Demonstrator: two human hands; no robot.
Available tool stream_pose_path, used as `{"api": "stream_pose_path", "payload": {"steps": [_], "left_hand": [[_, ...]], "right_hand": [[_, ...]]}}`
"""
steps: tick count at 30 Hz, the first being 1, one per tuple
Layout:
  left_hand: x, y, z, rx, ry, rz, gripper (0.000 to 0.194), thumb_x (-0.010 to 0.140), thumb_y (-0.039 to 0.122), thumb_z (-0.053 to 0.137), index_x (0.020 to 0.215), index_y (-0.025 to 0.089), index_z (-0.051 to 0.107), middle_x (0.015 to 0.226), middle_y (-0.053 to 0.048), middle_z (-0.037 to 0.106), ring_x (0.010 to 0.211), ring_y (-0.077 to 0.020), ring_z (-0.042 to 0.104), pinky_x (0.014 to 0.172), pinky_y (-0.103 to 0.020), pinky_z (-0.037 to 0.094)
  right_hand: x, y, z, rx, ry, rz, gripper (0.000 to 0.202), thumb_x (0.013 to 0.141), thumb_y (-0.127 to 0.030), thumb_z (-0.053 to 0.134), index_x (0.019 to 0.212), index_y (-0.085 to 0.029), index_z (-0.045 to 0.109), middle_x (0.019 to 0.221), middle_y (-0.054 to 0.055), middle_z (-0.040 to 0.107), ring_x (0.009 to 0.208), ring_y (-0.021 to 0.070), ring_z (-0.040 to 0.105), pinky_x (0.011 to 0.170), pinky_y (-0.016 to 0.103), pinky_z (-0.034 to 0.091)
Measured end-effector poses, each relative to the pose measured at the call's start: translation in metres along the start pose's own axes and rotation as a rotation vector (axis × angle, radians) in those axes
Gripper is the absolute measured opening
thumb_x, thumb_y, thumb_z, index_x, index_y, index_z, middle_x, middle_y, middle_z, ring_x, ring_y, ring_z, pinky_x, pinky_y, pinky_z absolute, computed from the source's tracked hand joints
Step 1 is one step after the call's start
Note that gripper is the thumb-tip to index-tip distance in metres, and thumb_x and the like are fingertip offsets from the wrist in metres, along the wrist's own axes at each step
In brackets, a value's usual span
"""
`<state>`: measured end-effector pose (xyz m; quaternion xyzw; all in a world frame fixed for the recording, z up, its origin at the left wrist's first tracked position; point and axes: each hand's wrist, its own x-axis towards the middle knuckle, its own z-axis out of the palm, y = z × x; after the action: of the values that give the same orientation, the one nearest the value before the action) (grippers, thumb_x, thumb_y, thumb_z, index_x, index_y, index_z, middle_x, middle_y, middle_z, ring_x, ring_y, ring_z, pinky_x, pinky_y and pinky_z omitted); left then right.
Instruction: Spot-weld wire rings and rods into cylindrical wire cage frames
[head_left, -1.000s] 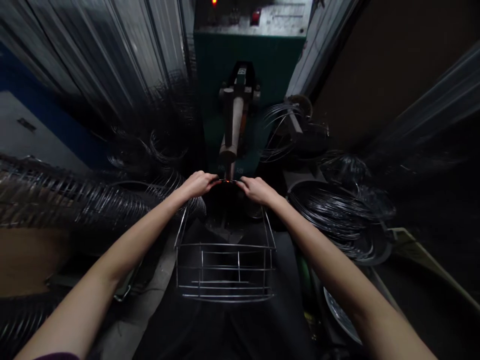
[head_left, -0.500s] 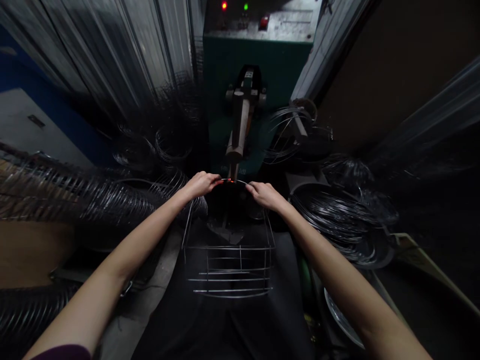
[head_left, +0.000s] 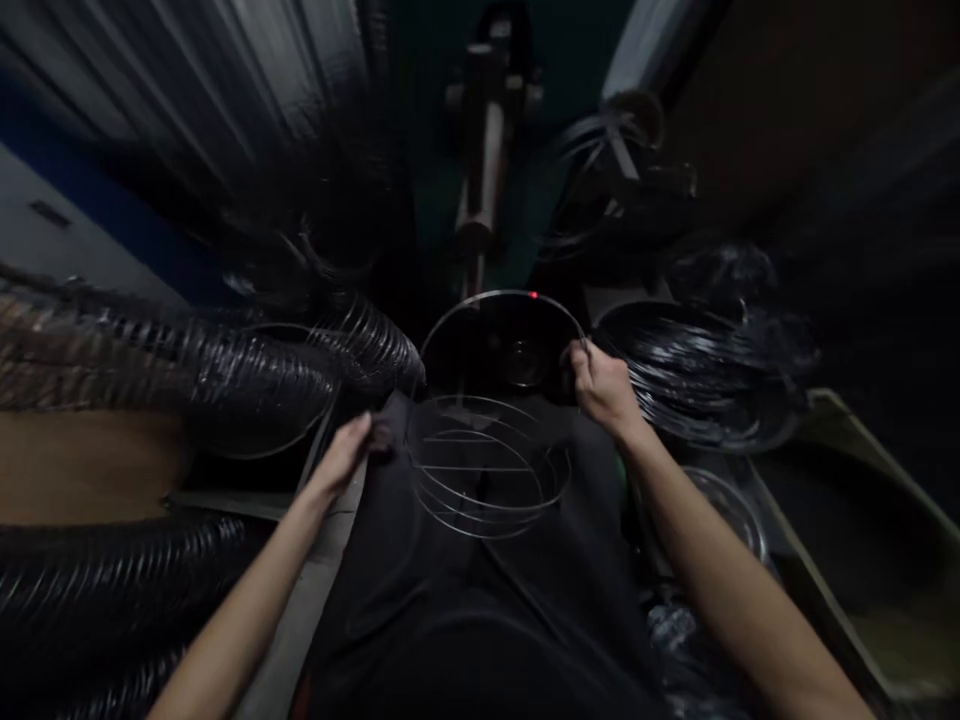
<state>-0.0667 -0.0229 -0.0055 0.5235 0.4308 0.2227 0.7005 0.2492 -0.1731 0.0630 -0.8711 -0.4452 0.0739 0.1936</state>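
Wire basket (head_left: 487,465) of thin metal rods hangs over the person's dark lap, its round top ring (head_left: 501,300) tipped up toward the machine arm (head_left: 480,190), with a small red glowing spot on that ring. Right hand (head_left: 600,385) grips the ring's right side, fingers curled shut around the wire. Left hand (head_left: 349,450) sits at the basket's left edge; blur hides whether its fingers hold anything. Stacked wire rings (head_left: 225,365) lie left, wire coils (head_left: 697,370) right.

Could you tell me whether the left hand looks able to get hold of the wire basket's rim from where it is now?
Probably yes: the left hand sits just beside the wire basket, nothing visible between them. Motion blur hides whether it already touches the rim.
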Motion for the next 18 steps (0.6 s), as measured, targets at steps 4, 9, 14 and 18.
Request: {"api": "stream_pose_path", "payload": {"steps": [4,9,14,18], "left_hand": [[-0.028,-0.033,0.036,-0.346,-0.181,-0.4,0.056,0.079,0.065,0.047,0.09,0.014,0.067,0.092,-0.014,0.069,0.09,-0.0243,0.065,0.079,-0.037,0.053],[-0.018,0.015,0.071,-0.432,0.267,-0.314,0.024,0.083,0.031,0.048,0.061,0.024,0.055,0.04,0.006,0.045,0.047,-0.0122,0.051,0.061,-0.032,0.056],[0.009,0.044,0.075,-0.373,0.276,-0.086,0.033,0.085,0.033,0.04,0.054,0.025,0.051,0.036,0.006,0.036,0.04,-0.0103,0.03,0.046,-0.024,0.048],[0.02,0.045,0.1,-0.516,0.312,-0.001,0.042,0.088,0.045,0.037,0.056,0.021,0.05,0.037,0.005,0.032,0.039,-0.009,0.025,0.043,-0.021,0.043]], "right_hand": [[-0.004,-0.007,-0.008,0.115,0.066,0.044,0.044,0.096,-0.031,0.02,0.11,-0.014,0.057,0.092,0.011,0.066,0.083,0.0205,0.061,0.077,0.027,0.04],[-0.036,0.028,0.023,0.362,0.024,0.003,0.046,0.095,-0.038,0.032,0.136,-0.018,0.039,0.111,0.005,0.065,0.09,0.0143,0.061,0.082,0.024,0.043],[-0.128,0.155,0.04,-0.172,-0.082,0.573,0.041,0.095,-0.032,0.03,0.123,-0.014,0.054,0.122,0.012,0.06,0.11,0.015,0.056,0.092,0.025,0.041],[-0.172,0.212,0.046,-0.295,-0.262,0.635,0.035,0.087,-0.025,0.045,0.107,-0.002,0.063,0.099,0.025,0.067,0.092,0.0291,0.065,0.077,0.037,0.049]]}}
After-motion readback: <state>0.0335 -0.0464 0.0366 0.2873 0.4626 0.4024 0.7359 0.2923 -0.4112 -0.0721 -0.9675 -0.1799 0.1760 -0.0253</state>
